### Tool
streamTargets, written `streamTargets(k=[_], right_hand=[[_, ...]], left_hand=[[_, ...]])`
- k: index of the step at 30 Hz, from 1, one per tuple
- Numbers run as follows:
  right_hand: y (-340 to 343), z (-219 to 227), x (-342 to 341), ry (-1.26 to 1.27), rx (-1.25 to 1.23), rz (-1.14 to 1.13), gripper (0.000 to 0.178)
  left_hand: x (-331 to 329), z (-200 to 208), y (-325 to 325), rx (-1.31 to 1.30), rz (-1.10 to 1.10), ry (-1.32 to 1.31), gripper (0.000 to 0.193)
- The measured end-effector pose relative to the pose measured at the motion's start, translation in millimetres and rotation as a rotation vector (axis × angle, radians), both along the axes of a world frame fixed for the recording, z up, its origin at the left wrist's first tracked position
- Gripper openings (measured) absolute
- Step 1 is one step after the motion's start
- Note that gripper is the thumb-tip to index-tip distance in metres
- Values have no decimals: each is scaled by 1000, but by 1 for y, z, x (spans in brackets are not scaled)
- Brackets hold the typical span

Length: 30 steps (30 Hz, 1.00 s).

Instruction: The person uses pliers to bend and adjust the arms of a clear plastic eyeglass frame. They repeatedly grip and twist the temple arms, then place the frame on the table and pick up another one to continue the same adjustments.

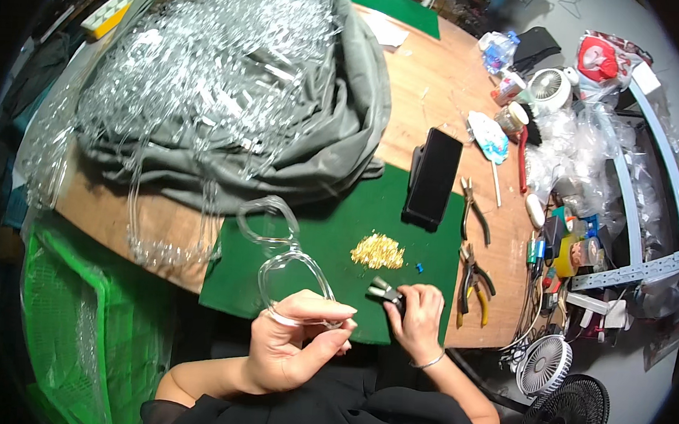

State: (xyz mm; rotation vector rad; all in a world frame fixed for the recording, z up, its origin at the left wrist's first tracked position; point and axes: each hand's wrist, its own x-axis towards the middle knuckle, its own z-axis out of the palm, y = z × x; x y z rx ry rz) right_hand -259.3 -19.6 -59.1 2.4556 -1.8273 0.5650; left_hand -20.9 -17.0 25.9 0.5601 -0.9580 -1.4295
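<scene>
My left hand point(299, 341) is closed, thumb and fingertips pinching the near rim of a clear plastic eyeglass frame point(293, 250). Its two rounded rims are held up over a green mat point(240, 280). The fingertips hide the pinched spot. My right hand point(420, 322) is wrapped round dark-handled pliers point(385, 291), whose metal jaws point left. Just beyond the pliers lies a small pile of gold-coloured metal pieces point(378, 251), with a tiny blue piece point(420, 268) beside it.
A large heap of clear plastic frames point(209, 53) on grey cloth point(363, 95) fills the back left. On the right lie a phone point(434, 179), pliers point(473, 213) and yellow-handled pliers point(473, 288). A green crate point(126, 339) stands left, fans point(545, 367) right.
</scene>
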Motion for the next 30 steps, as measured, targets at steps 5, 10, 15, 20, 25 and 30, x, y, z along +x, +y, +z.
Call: streamTargets(k=[5,10,15,20,25,30], right_hand=[[-19,33,-4,-85,27,52,31],[-162,89,16,-57,121,339,28],[-421,68,31,-1,-106,143,43],[-556,32,71,-147,57,-485,59],[-599,-27,78,-156,154,-543,65],[-610,-25,66,-202,-78,-636,57]], left_hand=[[-19,-37,-58,-368,174,-415,29],[-29,-70,-97,-450,217,-587,34],[-14,-82,-97,-398,297,-623,33],[6,-65,-130,-193,321,-472,26],[23,-69,-133,22,237,-419,24],[21,-69,-130,122,173,-382,21]])
